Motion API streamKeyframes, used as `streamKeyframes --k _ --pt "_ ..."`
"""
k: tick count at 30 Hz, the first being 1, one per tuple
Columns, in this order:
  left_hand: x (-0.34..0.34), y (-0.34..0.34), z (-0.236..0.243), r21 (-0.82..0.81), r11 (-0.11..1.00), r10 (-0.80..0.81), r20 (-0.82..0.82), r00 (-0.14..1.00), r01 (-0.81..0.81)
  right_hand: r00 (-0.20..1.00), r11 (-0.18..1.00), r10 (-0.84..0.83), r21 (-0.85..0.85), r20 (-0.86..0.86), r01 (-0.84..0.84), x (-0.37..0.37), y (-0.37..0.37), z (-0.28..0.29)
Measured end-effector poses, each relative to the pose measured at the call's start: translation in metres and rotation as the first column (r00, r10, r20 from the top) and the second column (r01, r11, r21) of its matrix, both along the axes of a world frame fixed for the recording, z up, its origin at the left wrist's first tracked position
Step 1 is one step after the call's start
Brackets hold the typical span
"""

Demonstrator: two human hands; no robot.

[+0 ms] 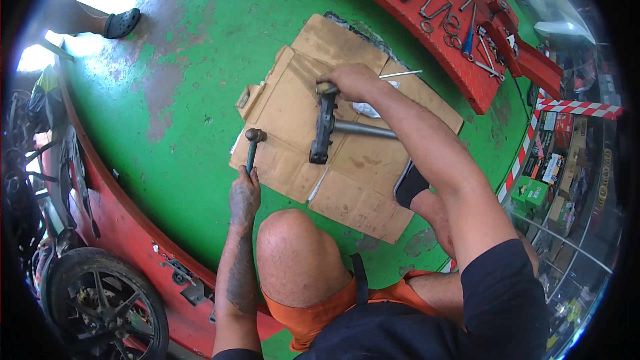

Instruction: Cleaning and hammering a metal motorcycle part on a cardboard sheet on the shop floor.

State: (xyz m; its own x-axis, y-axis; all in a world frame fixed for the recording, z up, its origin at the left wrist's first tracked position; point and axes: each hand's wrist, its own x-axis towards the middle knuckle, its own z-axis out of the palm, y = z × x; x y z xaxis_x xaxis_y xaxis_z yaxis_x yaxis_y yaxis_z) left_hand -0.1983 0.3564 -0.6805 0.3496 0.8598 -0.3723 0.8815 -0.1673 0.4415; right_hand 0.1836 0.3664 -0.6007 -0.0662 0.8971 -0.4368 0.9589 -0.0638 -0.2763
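My left hand (245, 193) is closed around the teal handle of a hammer (251, 153), its rusty brown head raised over the cardboard's left edge. Farther off, my right hand (350, 83) is wrapped round the top end of a dark metal motorcycle steering stem (323, 130). A grey steel tube juts from its middle to the right and passes under my right forearm. The stem's dark bar points toward me, apart from the hammer. By the right wrist lies a white crumpled cloth (365, 109), partly hidden. A thin metal rod (403, 75) sticks out beyond the forearm.
Flattened cardboard (373, 207) covers the green floor (200, 47). A red platform (400, 10) at the upper right bears wrenches, screwdrivers and rings. At lower left, a wheel (107, 307) stands by a red ramp (160, 253). Shelves with boxes (530, 192) line the right. A person's shoe (122, 23) is upper left.
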Motion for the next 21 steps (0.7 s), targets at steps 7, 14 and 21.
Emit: streamKeyframes --k 7,14,21 --pt "0.005 -0.007 -0.006 -0.042 0.999 0.031 -0.001 1.0 -0.031 0.841 0.859 -0.175 0.339 -0.512 0.384 -0.119 -0.03 0.013" --pt "-0.001 -0.003 -0.014 -0.014 1.0 0.011 0.077 0.997 -0.01 0.73 0.749 -0.046 0.459 -0.682 0.477 -0.172 -0.032 -0.004" --pt "0.004 -0.002 -0.005 -0.041 0.998 0.045 0.055 0.997 -0.042 0.747 0.746 0.015 0.505 -0.665 0.435 -0.164 -0.027 -0.003"
